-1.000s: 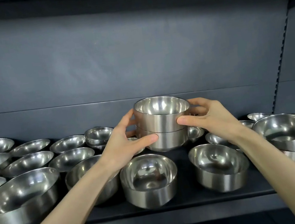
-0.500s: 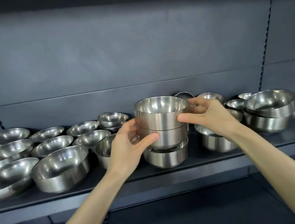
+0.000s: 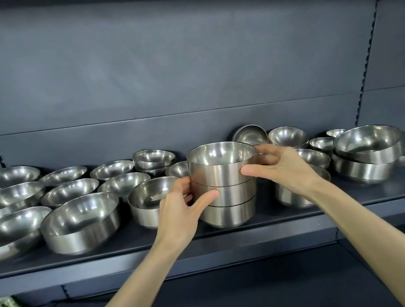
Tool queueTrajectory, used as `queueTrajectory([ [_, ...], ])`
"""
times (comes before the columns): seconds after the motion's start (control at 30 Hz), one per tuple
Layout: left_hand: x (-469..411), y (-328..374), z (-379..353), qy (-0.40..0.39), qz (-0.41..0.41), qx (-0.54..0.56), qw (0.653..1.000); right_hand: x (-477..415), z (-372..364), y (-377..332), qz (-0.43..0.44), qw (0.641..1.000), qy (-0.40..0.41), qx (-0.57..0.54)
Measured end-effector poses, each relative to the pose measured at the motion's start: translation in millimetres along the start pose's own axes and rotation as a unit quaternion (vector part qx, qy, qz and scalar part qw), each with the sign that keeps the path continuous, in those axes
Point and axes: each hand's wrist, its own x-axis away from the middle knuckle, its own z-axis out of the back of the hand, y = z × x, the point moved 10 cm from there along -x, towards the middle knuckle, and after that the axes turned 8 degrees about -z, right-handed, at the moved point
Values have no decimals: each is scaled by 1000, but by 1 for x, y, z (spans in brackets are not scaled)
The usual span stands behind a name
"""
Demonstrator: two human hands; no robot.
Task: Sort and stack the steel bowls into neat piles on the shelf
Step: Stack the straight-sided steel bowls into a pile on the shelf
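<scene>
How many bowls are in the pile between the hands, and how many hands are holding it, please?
Bowls in the pile: 3
Hands holding it, left hand and right hand: 2
Total: 5

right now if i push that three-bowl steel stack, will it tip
The stack of three straight-sided steel bowls probably slides easily: polished metal on a smooth dark shelf. It might rock: the bottom base is rounded. Left hand and right hand at its sides should steady it.
</scene>
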Motion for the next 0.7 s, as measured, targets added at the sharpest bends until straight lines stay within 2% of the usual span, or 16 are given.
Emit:
queueTrajectory([
  [0.27, 16, 6, -12, -18, -14, -24, 999, 2, 0, 8, -7, 1000, 5, 16],
  [0.43, 38, 3, -4, 63, 3, -55, 996, 7, -3, 18, -18, 999, 2, 39],
  [0.7, 41, -10, -14, 58, 47, -7, 997, 12, -14, 33, -44, 999, -25, 17],
])
